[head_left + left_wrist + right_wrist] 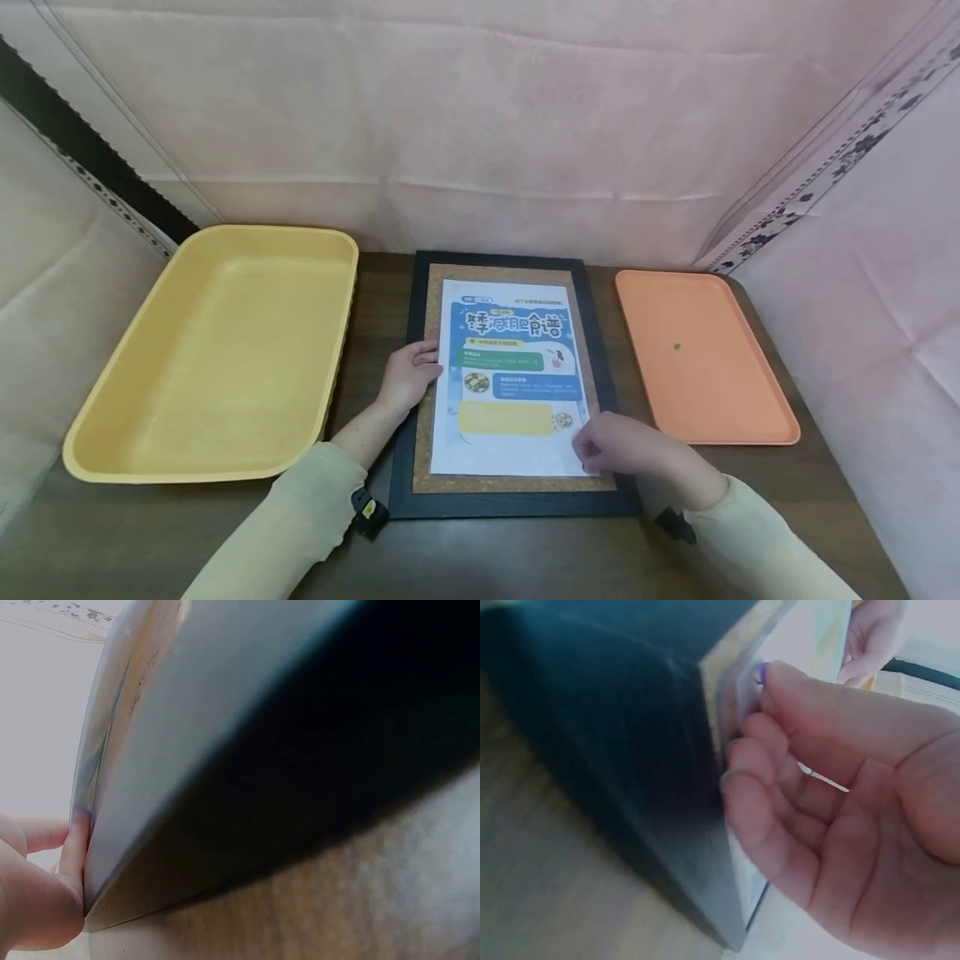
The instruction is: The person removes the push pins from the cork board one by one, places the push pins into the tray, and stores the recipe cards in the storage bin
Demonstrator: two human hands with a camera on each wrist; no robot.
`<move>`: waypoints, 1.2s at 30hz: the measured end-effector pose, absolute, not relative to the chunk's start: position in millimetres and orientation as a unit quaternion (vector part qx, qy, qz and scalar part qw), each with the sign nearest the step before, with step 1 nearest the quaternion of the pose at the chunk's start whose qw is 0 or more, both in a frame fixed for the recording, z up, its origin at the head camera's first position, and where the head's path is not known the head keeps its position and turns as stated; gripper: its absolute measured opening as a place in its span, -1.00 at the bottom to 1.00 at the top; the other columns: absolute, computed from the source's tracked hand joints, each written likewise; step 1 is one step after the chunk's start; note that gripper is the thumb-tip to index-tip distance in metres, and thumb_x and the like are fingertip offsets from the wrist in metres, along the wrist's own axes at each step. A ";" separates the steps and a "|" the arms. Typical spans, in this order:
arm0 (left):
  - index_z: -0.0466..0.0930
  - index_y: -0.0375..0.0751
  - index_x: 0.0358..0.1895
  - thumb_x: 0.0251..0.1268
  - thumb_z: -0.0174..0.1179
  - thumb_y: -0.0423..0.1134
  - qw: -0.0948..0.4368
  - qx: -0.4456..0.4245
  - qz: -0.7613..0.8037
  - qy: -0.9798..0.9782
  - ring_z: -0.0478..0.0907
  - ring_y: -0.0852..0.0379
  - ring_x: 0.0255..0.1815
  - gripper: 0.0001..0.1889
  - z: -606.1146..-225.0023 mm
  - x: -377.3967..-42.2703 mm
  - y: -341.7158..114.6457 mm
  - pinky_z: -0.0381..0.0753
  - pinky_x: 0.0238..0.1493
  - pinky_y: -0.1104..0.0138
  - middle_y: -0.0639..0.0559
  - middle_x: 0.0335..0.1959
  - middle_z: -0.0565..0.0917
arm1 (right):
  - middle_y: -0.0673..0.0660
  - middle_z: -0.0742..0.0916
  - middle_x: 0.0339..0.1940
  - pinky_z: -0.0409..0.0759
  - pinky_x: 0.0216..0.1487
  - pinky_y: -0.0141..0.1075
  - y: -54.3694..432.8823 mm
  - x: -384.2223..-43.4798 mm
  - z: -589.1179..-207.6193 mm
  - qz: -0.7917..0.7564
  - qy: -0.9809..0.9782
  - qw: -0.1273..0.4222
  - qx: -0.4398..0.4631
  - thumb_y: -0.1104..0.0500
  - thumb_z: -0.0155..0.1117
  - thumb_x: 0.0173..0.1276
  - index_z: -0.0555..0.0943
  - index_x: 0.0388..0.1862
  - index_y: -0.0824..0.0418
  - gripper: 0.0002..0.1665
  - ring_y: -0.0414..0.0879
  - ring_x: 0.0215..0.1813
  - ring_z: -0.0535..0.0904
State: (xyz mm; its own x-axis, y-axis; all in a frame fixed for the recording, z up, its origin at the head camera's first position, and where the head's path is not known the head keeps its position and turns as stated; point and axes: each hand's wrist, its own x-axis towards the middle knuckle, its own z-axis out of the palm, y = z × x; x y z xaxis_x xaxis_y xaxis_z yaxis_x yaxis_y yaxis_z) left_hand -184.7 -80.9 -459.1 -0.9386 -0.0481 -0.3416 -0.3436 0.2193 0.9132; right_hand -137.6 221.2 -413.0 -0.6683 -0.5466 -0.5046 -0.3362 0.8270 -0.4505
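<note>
A printed poster sheet (pixel 498 458) in blue and white lies on a cork board (pixel 510 485) with a black frame (pixel 517 505). My left hand (pixel 408 377) rests at the board's left side, its fingertips on the sheet's left edge. At the sheet's lower right corner is my right hand (pixel 617 446). In the right wrist view, its thumb and curled fingers pinch a small purple pushpin (pixel 761 673) against the sheet. Most of the pin is hidden by the thumb. In the left wrist view, the left fingers (pixel 75 851) touch the board's face beside the frame.
A large yellow tray (pixel 217 350) stands on the left of the dark wooden table (pixel 480 558). To the right lies an orange tray (pixel 705 383) with one tiny greenish thing (pixel 677 346) on it. Pale cloth walls (pixel 480 108) enclose the back and sides.
</note>
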 end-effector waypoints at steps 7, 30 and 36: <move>0.36 -0.24 0.27 0.31 0.07 -0.34 0.120 -0.125 0.613 0.771 0.55 -0.04 0.13 -0.55 -459.6 -185.3 -80.0 0.51 0.18 0.12 -0.18 0.11 0.59 | -0.18 0.60 -0.50 0.48 -0.41 -0.46 227.0 -145.2 -414.5 -0.171 0.881 0.344 -0.275 0.14 0.29 0.24 0.59 -0.50 -0.06 -0.87 -0.25 -0.52 0.49; 0.36 -0.26 0.27 0.31 0.07 -0.35 0.115 -0.122 0.613 0.772 0.56 -0.06 0.13 -0.55 -459.1 -184.9 -80.5 0.52 0.17 0.12 -0.20 0.10 0.59 | 0.09 0.59 -0.50 0.53 -0.28 -0.39 259.4 -161.4 -418.4 -0.335 0.820 0.392 -0.248 0.13 0.09 0.40 0.64 -0.27 0.17 -0.80 -0.04 -0.38 0.56; 0.36 -0.24 0.27 0.31 0.08 -0.34 0.117 -0.123 0.612 0.773 0.56 -0.04 0.13 -0.55 -459.1 -184.1 -81.5 0.52 0.17 0.13 -0.18 0.10 0.59 | 0.17 0.65 -0.39 0.58 -0.22 -0.29 271.8 -167.0 -413.1 -0.349 0.847 0.352 -0.190 0.10 0.11 0.39 0.61 -0.23 0.24 -0.76 0.00 -0.29 0.58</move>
State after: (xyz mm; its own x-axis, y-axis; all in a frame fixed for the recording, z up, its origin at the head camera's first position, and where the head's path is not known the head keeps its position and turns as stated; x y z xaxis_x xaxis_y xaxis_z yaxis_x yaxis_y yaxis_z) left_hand -184.1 -81.5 -459.1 -0.9425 -0.0466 -0.3309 -0.3328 0.2215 0.9166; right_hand -167.0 271.8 -413.1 -0.6797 -0.5683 -0.4636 -0.0773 0.6841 -0.7253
